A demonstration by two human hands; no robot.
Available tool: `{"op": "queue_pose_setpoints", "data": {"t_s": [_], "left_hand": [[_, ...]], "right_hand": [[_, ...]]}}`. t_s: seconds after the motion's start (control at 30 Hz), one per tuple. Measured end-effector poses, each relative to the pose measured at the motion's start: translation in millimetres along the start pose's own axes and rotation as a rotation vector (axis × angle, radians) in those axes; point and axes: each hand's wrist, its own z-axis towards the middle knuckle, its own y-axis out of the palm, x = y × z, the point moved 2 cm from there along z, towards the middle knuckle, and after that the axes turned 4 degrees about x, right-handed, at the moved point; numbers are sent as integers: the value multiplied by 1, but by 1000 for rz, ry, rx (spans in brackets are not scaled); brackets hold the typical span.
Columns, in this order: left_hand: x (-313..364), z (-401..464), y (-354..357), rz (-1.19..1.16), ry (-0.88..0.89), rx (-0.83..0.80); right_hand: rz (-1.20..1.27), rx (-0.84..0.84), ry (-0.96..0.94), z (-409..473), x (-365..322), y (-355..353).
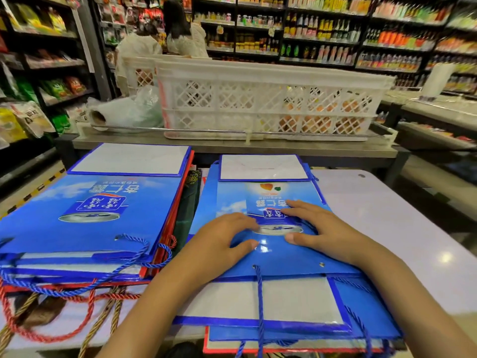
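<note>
A flat blue paper gift bag [260, 254] with a printed can and a blue rope handle lies on top of a stack of similar bags in front of me. My left hand [222, 241] and my right hand [322, 228] both rest flat on it, fingers straight and pointing toward each other across the printed can. To the left sits a second stack of blue bags [90, 210] with red-edged and dark bags underneath, rope handles trailing toward me.
The bags lie on a pale table [387, 223]. Behind it a metal counter carries white lattice crates [271, 99] of round orange goods and a roll of plastic bags [116, 112]. Stocked shop shelves surround the place; two people stand at the back.
</note>
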Motion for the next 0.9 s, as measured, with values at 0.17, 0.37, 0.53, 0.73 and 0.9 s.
{"op": "queue_pose_setpoints", "data": {"t_s": [0.17, 0.37, 0.53, 0.73, 0.9], "left_hand": [[17, -20, -9, -184, 16, -163], [23, -22, -9, -116, 55, -161], [30, -16, -5, -213, 2, -10], [27, -14, 0, -323, -121, 59], [24, -16, 4, -379, -177, 67]], "right_hand": [[-11, 22, 11, 7, 7, 3], [-84, 131, -31, 5, 5, 1], [-56, 290, -95, -9, -16, -14], [123, 133, -8, -50, -59, 1], [62, 206, -28, -56, -67, 24]]}}
